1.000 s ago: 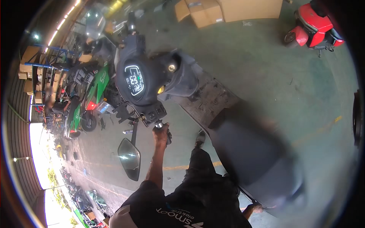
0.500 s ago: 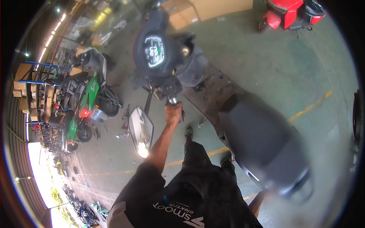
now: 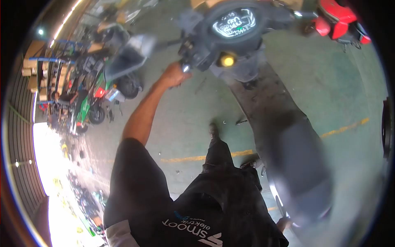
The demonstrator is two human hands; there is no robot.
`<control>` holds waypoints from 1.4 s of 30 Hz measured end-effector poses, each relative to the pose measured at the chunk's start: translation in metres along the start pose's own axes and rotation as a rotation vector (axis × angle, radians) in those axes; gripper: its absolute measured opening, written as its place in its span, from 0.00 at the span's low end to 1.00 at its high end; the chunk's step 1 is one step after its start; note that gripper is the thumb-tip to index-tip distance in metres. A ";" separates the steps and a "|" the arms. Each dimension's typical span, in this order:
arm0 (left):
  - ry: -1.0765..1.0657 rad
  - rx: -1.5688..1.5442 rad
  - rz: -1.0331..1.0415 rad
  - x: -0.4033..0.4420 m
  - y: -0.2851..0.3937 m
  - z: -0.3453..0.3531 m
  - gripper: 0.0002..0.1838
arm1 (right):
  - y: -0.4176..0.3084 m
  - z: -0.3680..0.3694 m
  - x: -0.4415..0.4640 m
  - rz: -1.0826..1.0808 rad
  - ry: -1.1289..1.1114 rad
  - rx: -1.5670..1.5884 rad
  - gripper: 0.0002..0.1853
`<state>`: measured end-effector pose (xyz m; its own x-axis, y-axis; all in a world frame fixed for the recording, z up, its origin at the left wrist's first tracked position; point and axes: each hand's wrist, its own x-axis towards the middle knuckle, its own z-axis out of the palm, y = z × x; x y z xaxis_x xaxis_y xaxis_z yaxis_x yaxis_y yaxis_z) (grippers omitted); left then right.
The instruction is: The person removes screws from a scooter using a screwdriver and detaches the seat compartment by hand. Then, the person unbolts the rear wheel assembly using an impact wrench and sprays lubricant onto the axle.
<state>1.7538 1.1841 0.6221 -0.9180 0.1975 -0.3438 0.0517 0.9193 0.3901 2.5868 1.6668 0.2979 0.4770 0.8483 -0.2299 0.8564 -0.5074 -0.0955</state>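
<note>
A dark scooter (image 3: 263, 94) stands to the right of my body, its round lit display (image 3: 233, 24) at the top of the view. My left hand (image 3: 176, 75) is wrapped round the left handlebar grip, beside the switch block. A blurred mirror (image 3: 129, 57) sticks out left of the bar. Below the display a round yellow light (image 3: 227, 61) shows. My right hand (image 3: 284, 223) is at the lower right, against the rear side of the scooter by the black seat (image 3: 300, 152); its fingers are hidden.
A red scooter (image 3: 339, 20) stands at the upper right. Green and black scooters (image 3: 84, 107) line the left, near shelves with boxes (image 3: 53, 78) and a seated person (image 3: 66, 99). A yellow line (image 3: 185, 159) crosses the floor. A small tool-like object (image 3: 241, 122) lies near my feet.
The scooter's front has swung right and its handlebar has turned, with my left hand moving along on the grip. The mirror has swung up and left. My right hand stays by the rear.
</note>
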 end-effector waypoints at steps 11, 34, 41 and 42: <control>0.103 0.555 0.061 0.077 0.018 -0.069 0.21 | -0.186 0.019 -0.048 -0.171 -0.324 0.429 0.27; 0.341 0.503 0.236 0.200 0.079 -0.120 0.18 | -0.453 0.113 -0.182 -0.263 -0.712 0.787 0.23; 0.352 0.469 0.197 0.211 0.059 -0.111 0.20 | -0.367 0.114 -0.179 -0.108 -0.743 0.763 0.21; 0.350 0.457 0.184 0.208 0.054 -0.112 0.20 | -0.351 0.109 -0.175 -0.086 -0.741 0.766 0.21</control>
<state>1.5213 1.2370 0.6671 -0.9487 0.3150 0.0261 0.3147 0.9491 -0.0166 2.1814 1.6794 0.2657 -0.0385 0.7130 -0.7001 0.4057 -0.6291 -0.6630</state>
